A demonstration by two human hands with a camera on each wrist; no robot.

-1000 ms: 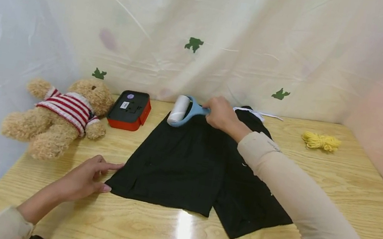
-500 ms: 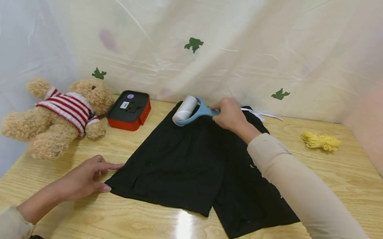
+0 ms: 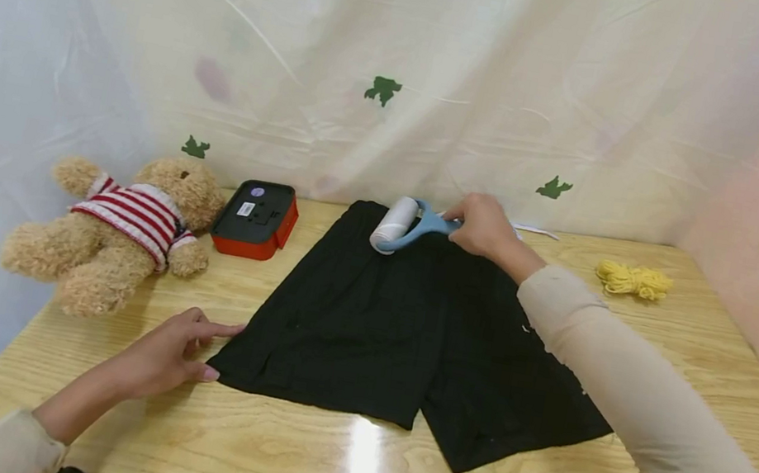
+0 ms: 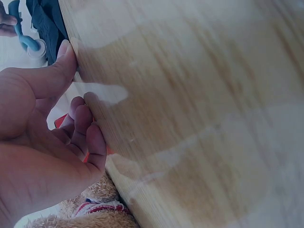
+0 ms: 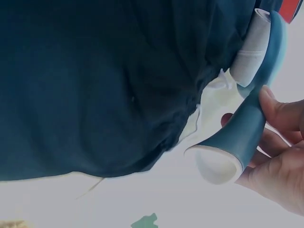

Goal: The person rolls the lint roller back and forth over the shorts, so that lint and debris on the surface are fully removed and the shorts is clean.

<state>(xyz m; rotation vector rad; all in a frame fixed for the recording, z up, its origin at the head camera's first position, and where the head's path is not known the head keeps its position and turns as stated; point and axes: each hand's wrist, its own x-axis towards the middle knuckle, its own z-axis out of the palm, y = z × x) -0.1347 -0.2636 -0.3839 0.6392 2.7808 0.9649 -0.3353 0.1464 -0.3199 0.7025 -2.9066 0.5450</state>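
Note:
Black shorts (image 3: 366, 318) lie spread on the wooden table, waistband at the back, a white drawstring (image 3: 537, 231) trailing to the right. My right hand (image 3: 490, 228) grips the blue handle of a lint roller (image 3: 396, 224), whose white roll rests on the shorts near the waistband. In the right wrist view, fingers and thumb wrap round that handle (image 5: 242, 128). My left hand (image 3: 167, 356) is at the lower left corner of the shorts, with index finger extended and thumb touching the hem. The left wrist view shows the thumb (image 4: 66, 57) at the cloth's edge and the other fingers loosely bent.
A teddy bear (image 3: 125, 227) in a striped sweater lies at the left of the table (image 3: 283, 455). Beside it is a red and black box (image 3: 256, 220). A yellow bundle of cord (image 3: 633, 281) lies at the back right. Patterned sheeting (image 3: 465, 83) hangs behind.
My right hand has moved the lint roller to the right along the upper part of the shorts. The left hand has stayed in place at the hem corner.

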